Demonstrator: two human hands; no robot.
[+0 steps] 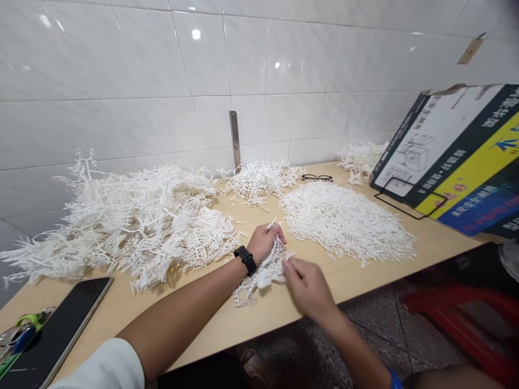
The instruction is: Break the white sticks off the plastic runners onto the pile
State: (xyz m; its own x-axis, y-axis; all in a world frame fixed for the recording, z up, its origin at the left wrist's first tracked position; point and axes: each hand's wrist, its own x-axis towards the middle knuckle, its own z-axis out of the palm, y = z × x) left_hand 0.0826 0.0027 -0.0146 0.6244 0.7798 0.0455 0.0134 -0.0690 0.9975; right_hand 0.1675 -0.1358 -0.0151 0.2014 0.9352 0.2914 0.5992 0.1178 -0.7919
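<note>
L hand point(263, 243) gripping white clump point(266, 276) of thin, branching strands near wood-look table's point(239, 324) front edge, R hand point(307, 285) pinching same clump, tangled pile point(130, 216) at L, flat heap point(344, 219) of short sticks at R, cardboard box point(446, 140) w/ Chinese chars. point(501, 112) on dark & yellow bands point(466, 183)

The pieces point(265, 276) are white, the table point(223, 323) tan, the watch point(246, 260) black.

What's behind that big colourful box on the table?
White stringy pieces peek out past the left edge of the box, and the tiled wall rises behind it. The box covers the rest, so that can't be seen.
</note>
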